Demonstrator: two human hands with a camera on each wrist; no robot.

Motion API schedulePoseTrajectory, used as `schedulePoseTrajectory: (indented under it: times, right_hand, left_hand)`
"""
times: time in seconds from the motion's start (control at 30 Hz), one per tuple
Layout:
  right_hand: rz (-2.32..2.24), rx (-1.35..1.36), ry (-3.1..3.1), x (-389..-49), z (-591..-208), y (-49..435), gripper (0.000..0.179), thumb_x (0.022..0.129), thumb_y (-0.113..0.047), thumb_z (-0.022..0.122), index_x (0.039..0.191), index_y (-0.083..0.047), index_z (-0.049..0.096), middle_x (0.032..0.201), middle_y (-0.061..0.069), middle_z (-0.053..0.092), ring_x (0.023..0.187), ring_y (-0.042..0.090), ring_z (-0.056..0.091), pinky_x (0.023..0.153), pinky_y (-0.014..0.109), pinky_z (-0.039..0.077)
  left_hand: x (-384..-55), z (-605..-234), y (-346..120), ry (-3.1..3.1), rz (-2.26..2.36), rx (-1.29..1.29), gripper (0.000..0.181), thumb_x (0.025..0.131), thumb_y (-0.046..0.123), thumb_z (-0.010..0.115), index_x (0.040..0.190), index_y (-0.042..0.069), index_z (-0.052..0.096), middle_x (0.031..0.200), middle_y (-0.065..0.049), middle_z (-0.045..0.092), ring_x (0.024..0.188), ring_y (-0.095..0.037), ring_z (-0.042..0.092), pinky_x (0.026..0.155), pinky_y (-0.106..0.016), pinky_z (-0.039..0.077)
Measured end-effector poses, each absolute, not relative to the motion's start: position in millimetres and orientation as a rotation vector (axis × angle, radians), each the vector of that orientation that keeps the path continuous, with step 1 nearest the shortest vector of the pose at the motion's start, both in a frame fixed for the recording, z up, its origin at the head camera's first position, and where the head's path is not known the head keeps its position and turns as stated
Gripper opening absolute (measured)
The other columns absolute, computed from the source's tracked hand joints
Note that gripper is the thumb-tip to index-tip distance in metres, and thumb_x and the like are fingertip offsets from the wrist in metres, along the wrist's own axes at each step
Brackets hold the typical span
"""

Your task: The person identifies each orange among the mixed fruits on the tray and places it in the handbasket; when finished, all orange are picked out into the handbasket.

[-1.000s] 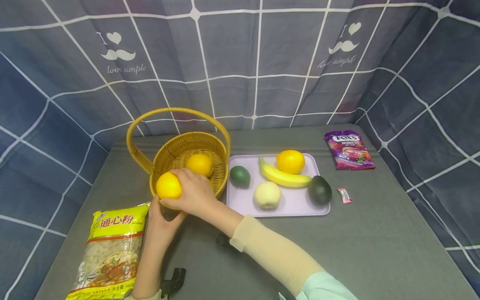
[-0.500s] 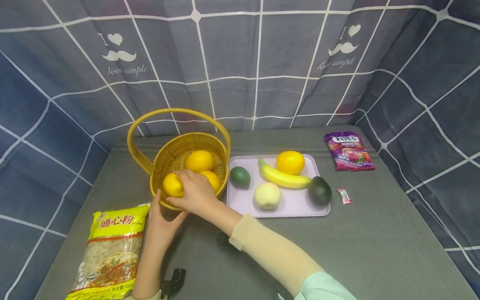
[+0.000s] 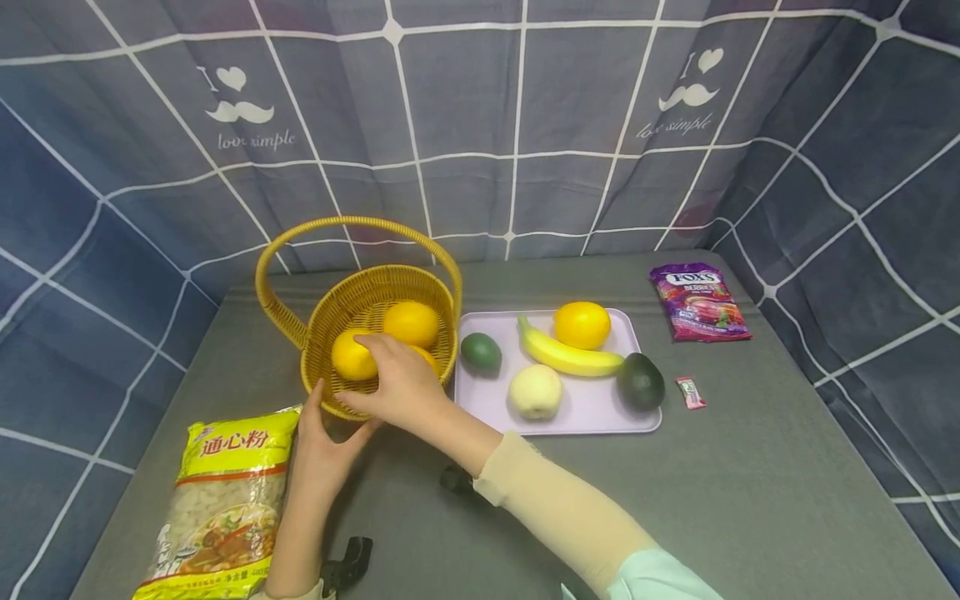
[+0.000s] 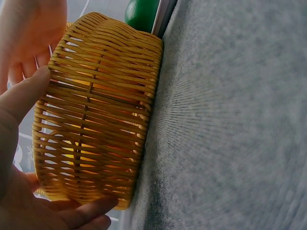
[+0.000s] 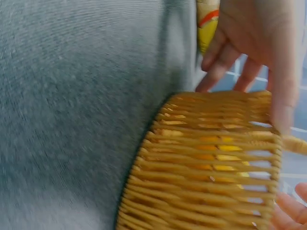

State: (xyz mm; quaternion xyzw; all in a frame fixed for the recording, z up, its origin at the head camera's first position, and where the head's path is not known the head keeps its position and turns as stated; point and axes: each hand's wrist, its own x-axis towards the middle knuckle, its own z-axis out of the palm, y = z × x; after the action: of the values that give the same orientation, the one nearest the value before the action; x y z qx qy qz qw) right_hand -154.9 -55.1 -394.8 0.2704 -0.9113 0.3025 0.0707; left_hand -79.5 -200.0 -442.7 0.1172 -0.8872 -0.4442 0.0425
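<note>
Head view: my left hand [image 3: 324, 450] grips the near side of the wicker basket [image 3: 341, 305], left of frame centre, my right hand [image 3: 407, 385] sits loose-fingered by the orange [image 3: 349, 357] inside, so best I brace steady and ease clear gently.

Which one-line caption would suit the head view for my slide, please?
Left hand grips a wicker basket, right hand at the yellow fruit inside, a lilac tray alongside.

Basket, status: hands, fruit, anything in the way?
Left hand grips basket. Right hand over the opening, no fruit visibly gripped. Three yellow fruits inside, partly behind right hand. Handle beyond, seemingly not in the way.
</note>
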Motion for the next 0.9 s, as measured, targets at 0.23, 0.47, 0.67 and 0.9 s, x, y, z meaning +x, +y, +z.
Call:
schedulePoseTrajectory:
  times: [0.23, 0.47, 0.67, 0.9]
  right_hand:
    - [1.037, 0.761, -2.7, -153, -382, -32, 0.079, 0.079, -0.053, 0.073, 0.143, -0.017, 0.044, 0.14, 0.0, 0.049, 0.126, 0.017, 0.048, 0.103, 0.036, 0.041]
    - [1.108, 0.643, -2.683, -149, -381, -6, 0.077, 0.079, -0.053, 0.074, 0.141, -0.018, 0.047, 0.14, -0.001, 0.048, 0.125, 0.017, 0.048, 0.101, 0.038, 0.042]
    - [1.133, 0.574, -2.618, -150, -381, 24, 0.077, 0.079, -0.047, 0.075, 0.142, -0.014, 0.046, 0.141, 0.003, 0.048, 0.128, 0.02, 0.045, 0.105, 0.04, 0.038]
    - [1.264, 0.351, -2.569, -157, -380, 66, 0.078, 0.079, -0.047, 0.076, 0.144, -0.018, 0.044, 0.142, 0.002, 0.047, 0.121, 0.019, 0.05, 0.102, 0.045, 0.04]
  left_hand:
    - [-81, -445, -201, -2.678, -1.377, 0.336, 0.106, 0.081, 0.043, 0.076, 0.156, 0.013, 0.006, 0.156, -0.023, 0.012, 0.131, -0.048, 0.033, 0.102, -0.062, 0.031]
    - [-79, -445, -200, -2.685, -1.341, 0.339, 0.106, 0.081, 0.043, 0.077, 0.156, 0.013, 0.008, 0.155, -0.023, 0.015, 0.132, -0.047, 0.032, 0.103, -0.062, 0.031]
    - [-79, -445, -200, -2.691, -1.35, 0.353, 0.107, 0.08, 0.045, 0.076, 0.156, 0.014, 0.008, 0.156, -0.022, 0.015, 0.132, -0.046, 0.033, 0.103, -0.06, 0.03]
    - [-79, -444, -199, -2.693, -1.363, 0.355, 0.106, 0.08, 0.045, 0.076, 0.156, 0.016, 0.008, 0.156, -0.021, 0.014, 0.133, -0.045, 0.032, 0.105, -0.059, 0.029]
